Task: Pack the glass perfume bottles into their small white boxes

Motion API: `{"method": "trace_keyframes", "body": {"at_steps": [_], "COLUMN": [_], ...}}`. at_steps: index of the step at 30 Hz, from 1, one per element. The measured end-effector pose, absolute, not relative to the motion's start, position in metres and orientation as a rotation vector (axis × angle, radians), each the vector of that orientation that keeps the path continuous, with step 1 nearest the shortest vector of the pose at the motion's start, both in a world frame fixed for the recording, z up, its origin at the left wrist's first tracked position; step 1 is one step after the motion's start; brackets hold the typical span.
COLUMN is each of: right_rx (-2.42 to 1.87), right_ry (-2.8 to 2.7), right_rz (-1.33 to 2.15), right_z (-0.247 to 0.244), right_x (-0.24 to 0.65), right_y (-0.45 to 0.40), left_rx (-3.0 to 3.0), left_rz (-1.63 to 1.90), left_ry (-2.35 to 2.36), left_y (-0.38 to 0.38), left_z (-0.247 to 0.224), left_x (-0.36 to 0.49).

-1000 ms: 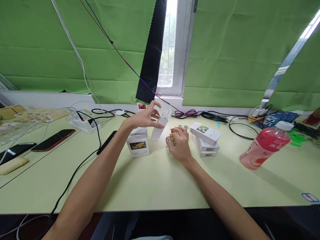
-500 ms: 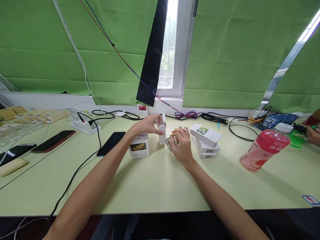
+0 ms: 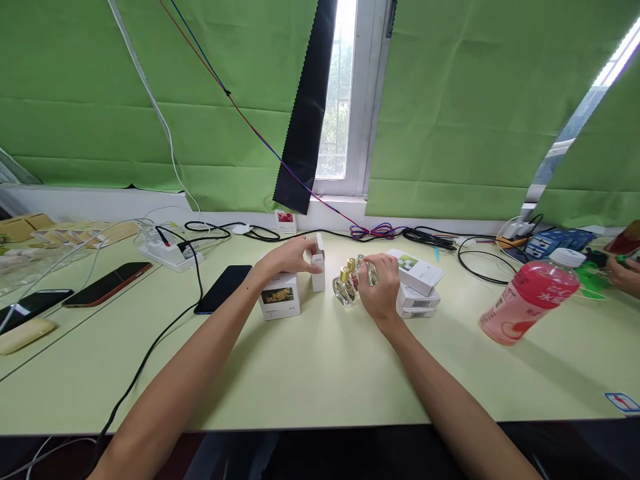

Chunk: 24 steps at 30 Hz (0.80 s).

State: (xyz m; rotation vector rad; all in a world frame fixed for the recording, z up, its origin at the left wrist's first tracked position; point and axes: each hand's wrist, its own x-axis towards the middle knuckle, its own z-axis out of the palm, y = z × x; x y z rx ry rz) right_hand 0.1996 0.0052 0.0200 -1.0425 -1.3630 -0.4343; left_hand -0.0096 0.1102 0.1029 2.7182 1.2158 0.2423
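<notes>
My left hand [image 3: 293, 257] grips a slim white box [image 3: 319, 270] that stands upright with its top flap raised. Under that wrist sits a squat white box [image 3: 280, 297] with a yellow-flower picture. Small glass perfume bottles [image 3: 345, 288] with gold caps stand in a slanting row between the slim box and my right hand [image 3: 381, 287]. The right hand's fingers are closed around one bottle at the far end of the row, mostly hidden behind them. Just right of it lies a stack of flat white boxes [image 3: 419, 273], the top one askew.
A pink drink bottle [image 3: 530, 297] stands at the right. Phones [image 3: 223, 289], a power strip [image 3: 170, 253] and black cables lie on the left. More coiled cables [image 3: 427, 237] run along the wall. Another person's hand [image 3: 625, 270] shows at the right edge.
My right hand has moved right along the bottles, uncovering the gold-capped ones in front. The slim box has shifted slightly left with my left hand, toward the squat box.
</notes>
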Motion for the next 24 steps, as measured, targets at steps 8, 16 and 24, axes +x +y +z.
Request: {"method": "trace_keyframes", "body": {"at_steps": [8,16,24], "right_rx": [-1.14,-1.346,-1.469], "right_ry": [-1.176,-1.358,-1.55], "right_rz": [-0.451,-0.428,-0.395], "right_z": [0.025,0.019,0.01], "right_x": [0.214,0.227,0.23], "right_y": [0.005,0.014,0.02], "left_rx": [2.663,2.614,2.733], "left_rz": [0.303,0.534,1.336], "left_ry": [1.246,1.337,1.083], "left_y": [0.102,0.085,0.019], "left_z": [0.109,0.118,0.094], "left_x": [-0.014,-0.017,0.009]}}
